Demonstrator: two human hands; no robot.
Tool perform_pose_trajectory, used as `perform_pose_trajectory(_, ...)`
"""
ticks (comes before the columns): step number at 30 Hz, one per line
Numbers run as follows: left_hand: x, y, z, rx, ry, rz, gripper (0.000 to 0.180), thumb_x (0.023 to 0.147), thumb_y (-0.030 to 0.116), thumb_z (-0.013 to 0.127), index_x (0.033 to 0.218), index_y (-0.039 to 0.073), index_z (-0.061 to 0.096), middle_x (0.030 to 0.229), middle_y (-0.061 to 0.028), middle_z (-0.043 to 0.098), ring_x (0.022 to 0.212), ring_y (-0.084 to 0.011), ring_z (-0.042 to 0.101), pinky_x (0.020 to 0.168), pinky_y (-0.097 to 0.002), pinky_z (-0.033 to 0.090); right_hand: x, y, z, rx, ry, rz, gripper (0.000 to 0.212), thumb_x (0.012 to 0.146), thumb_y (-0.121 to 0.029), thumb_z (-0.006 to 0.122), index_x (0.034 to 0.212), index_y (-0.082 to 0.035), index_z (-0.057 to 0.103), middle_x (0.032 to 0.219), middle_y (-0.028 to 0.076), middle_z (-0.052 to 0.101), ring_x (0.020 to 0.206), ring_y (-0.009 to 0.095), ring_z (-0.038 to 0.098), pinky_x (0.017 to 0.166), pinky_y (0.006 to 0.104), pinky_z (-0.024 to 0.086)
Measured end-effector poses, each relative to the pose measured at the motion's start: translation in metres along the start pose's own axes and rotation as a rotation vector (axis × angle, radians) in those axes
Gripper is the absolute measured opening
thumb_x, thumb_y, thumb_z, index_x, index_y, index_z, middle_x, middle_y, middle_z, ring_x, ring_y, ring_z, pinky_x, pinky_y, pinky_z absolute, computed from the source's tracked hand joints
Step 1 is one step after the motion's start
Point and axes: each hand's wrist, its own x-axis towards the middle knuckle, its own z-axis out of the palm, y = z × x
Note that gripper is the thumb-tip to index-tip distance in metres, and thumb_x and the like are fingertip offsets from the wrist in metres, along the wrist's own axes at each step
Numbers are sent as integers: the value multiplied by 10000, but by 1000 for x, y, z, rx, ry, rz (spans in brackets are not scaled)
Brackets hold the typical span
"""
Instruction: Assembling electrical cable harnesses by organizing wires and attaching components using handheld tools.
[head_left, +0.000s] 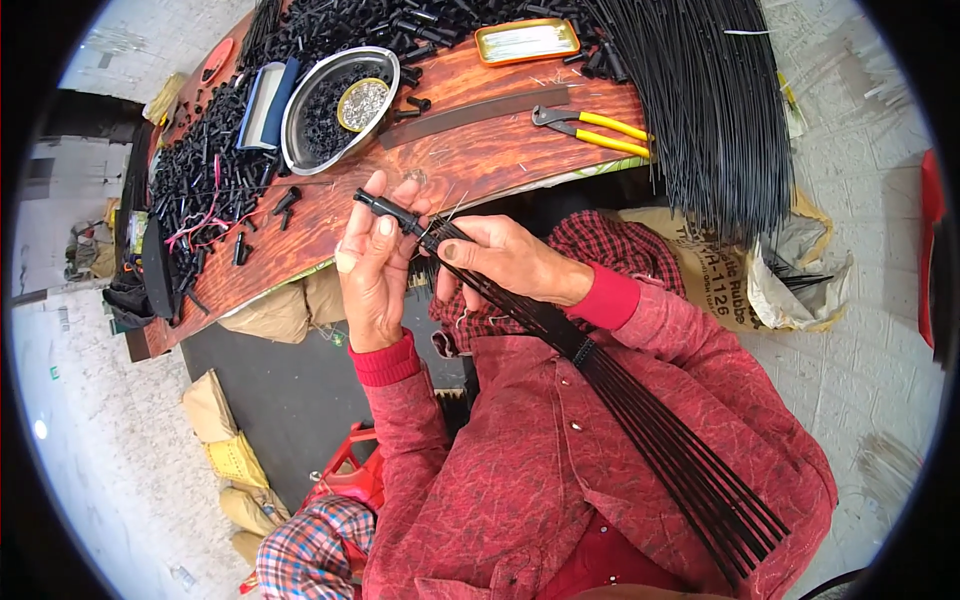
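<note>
Between the thumb and fingers of my left hand (pixel 375 260) is a black plastic tubular fitting (pixel 390 210) with a wider end. A bundle of thin black ribs (pixel 640 400), like a folded umbrella frame, meets the fitting's lower end. My right hand (pixel 505 262) closes round the ribs near that joint, thumb on top. From there the bundle slants down to the right across my red jacket, its far ends fanned out. A thin pale wire (pixel 458 204) sticks up by my right fingers; where it is fastened is hidden.
On the wooden table (pixel 330 225) lie heaps of black fittings (pixel 195 190), a metal dish (pixel 290 120) with small parts, yellow-handled pliers (pixel 595 132), a dark flat bar (pixel 470 117) and a yellow tray (pixel 527 42) of pale wires. Long black rods (pixel 700 110) overhang the right edge.
</note>
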Motion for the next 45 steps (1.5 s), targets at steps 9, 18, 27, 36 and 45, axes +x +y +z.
perform_pose_trajectory(9, 4, -3, -10, 80, 53, 33, 554, 925, 58, 643, 1420, -30, 412, 1149, -145, 650, 1023, -258, 668, 884, -351, 573, 2, -3, 1, -13, -14, 15, 348, 1030, -294, 485, 1145, 27, 554, 841, 101, 681, 583, 106, 600, 553, 228, 494)
perform_pose_trajectory(18, 0, 0, -6, 96, -2, -6, 599, 920, 70, 650, 1443, -36, 377, 1149, -140, 648, 1074, -265, 647, 952, -365, 528, 3, -1, -1, -15, -5, 23, 327, 1025, -296, 488, 1060, 20, 564, 831, 104, 683, 574, 111, 601, 541, 233, 492)
perform_pose_trajectory(27, -1, -4, -8, 225, 33, 35, 557, 912, 55, 652, 1417, -33, 436, 1124, -138, 666, 987, -187, 666, 868, -304, 554, 3, -1, 0, 8, -14, 29, 338, 1025, -311, 491, 1066, 16, 567, 836, 105, 684, 575, 107, 602, 535, 228, 488)
perform_pose_trajectory(36, 1, -6, -13, 204, -37, 57, 611, 905, 104, 680, 1437, -25, 410, 1110, -120, 668, 961, -182, 666, 854, -291, 542, 3, 5, -1, 46, -16, 17, 358, 1026, -334, 494, 1052, 14, 574, 845, 107, 687, 581, 111, 605, 539, 231, 492)
perform_pose_trajectory(45, 2, -6, -18, 265, -66, 51, 618, 905, 121, 688, 1436, -25, 407, 1084, -119, 676, 956, -195, 666, 787, -287, 547, 1, -1, 1, 34, -9, 66, 347, 1027, -330, 495, 1048, 8, 572, 841, 102, 689, 578, 105, 604, 534, 232, 489)
